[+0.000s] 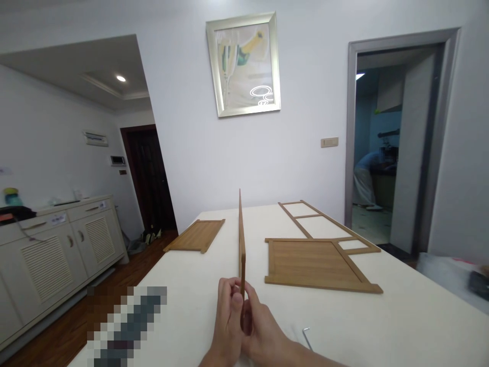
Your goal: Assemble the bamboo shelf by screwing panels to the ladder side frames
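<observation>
Both my hands meet at the near middle of the white table (pixel 183 311), closed around the near end of a thin brown wooden panel (pixel 242 239). The panel stands on edge and points away from me, so only its narrow side shows. My left hand (pixel 226 326) presses it from the left, thumb up. From the other side my right hand (pixel 263 326) grips it, its fingers partly hidden. A small metal hex key (pixel 306 336) lies to the right of my right wrist, partly covered by the forearm.
On the right lies a framed wooden panel (pixel 309 262), overlapping an open wooden frame (pixel 301 224) behind it. A smaller panel (pixel 196 234) rests at the far left. A blurred-out dark object (pixel 133 326) is at the near left. Beyond the doorway, a person (pixel 364 176) bends over.
</observation>
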A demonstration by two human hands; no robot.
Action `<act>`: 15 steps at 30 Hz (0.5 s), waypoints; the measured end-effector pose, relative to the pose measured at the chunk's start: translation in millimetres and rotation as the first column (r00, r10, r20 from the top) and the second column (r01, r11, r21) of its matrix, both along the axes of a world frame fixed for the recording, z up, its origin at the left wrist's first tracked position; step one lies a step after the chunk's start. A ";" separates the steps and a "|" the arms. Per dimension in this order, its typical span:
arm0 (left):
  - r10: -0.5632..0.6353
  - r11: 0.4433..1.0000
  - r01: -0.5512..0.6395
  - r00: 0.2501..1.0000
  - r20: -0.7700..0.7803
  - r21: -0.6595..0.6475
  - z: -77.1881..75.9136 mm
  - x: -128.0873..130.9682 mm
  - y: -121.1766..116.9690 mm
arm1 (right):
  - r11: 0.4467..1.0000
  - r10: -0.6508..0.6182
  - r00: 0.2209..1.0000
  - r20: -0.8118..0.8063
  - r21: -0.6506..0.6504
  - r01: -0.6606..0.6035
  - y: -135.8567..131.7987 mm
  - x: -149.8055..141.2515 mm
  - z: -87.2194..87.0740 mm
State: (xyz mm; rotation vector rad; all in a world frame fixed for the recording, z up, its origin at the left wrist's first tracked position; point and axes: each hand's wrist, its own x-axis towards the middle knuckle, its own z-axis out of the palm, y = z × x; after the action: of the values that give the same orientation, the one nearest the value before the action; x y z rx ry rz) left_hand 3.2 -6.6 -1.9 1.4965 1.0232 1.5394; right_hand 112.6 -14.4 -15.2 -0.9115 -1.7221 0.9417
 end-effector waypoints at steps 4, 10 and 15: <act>0.064 0.997 -0.064 0.998 0.017 -0.035 0.9 -3.6 5.4 | 0.996 -0.074 0.995 -0.071 -0.064 0.069 2.1 0.7 -0.2; 0.157 0.987 -0.158 0.987 0.028 0.008 5.3 -2.9 8.9 | 0.974 -0.144 0.910 -0.388 -0.216 0.062 6.0 -3.8 8.8; 0.186 0.982 -0.187 0.982 0.025 0.005 4.6 -4.2 10.5 | 0.921 -0.238 0.793 -0.560 -0.390 0.001 4.8 -0.7 25.0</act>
State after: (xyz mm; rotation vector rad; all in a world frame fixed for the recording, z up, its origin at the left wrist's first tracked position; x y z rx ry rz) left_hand -1.0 3.9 2.7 1.4157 1.1726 1.6879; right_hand 111.9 -9.6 9.9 -0.8255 -0.9405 1.3282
